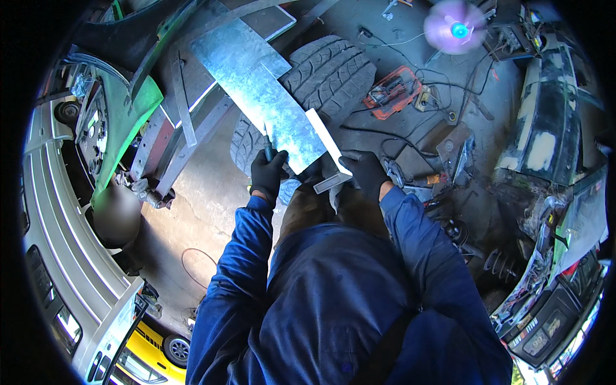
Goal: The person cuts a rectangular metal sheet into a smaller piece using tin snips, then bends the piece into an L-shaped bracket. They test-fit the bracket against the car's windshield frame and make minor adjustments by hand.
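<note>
A long galvanized metal sheet lies slanted across a car tyre and runs down toward me. My left hand, in a black glove, grips a thin pen-like tool whose tip touches the sheet's near left edge. My right hand, also gloved, presses a flat metal square or ruler against the sheet's near right edge. Blue sleeves cover both forearms.
A red electrical device with cables lies on the concrete floor to the right. Metal frames and bars lean at left beside a green car panel. Dark car body parts and a coil spring crowd the right.
</note>
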`<state>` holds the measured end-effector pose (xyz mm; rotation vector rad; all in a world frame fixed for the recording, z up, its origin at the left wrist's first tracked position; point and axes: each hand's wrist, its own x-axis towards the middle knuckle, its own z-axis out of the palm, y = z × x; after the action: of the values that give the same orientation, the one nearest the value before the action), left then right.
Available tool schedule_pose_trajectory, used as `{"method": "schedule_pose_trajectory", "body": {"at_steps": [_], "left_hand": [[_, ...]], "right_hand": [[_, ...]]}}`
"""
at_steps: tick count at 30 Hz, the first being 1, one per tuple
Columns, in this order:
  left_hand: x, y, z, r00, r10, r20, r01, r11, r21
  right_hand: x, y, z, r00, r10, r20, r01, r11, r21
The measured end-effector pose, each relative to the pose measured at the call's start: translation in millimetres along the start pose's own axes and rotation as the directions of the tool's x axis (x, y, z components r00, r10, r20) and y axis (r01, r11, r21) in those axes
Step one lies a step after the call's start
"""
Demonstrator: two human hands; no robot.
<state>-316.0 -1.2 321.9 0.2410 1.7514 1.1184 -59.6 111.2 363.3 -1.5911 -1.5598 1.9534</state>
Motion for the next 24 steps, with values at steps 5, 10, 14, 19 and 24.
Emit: {"method": "schedule_pose_trajectory", "body": {"at_steps": [5, 10, 14, 19, 24], "left_hand": [[4.7, 3.1, -3.2, 1.000, -0.007, 0.002, 0.007, 0.997, 0.081], [5.5, 20.6, -6.9, 0.974, 0.213, -0.072, -0.173, 0.914, 0.368], [9.5, 45.4, -3.1, 0.907, 0.420, 0.000, -0.371, 0.801, 0.470], [34.9, 76.4, 8.3, 0.715, 0.644, 0.273, -0.641, 0.446, 0.625], [56.8, 85.3, 17.5, 0.708, 0.541, 0.454, -0.686, 0.375, 0.624]], "right_hand": [[26.1, 9.9, 7.1, 0.998, 0.049, -0.033, -0.048, 0.999, 0.026], [42.6, 7.6, 16.0, 0.994, 0.073, -0.076, -0.078, 0.994, -0.072], [48.1, 7.0, 24.1, 0.978, 0.035, -0.205, -0.048, 0.997, -0.057], [57.7, 6.4, 26.3, 0.990, 0.066, -0.122, -0.068, 0.998, -0.017], [69.2, 9.8, 35.6, 0.985, 0.004, -0.174, -0.006, 1.000, -0.014]]}}
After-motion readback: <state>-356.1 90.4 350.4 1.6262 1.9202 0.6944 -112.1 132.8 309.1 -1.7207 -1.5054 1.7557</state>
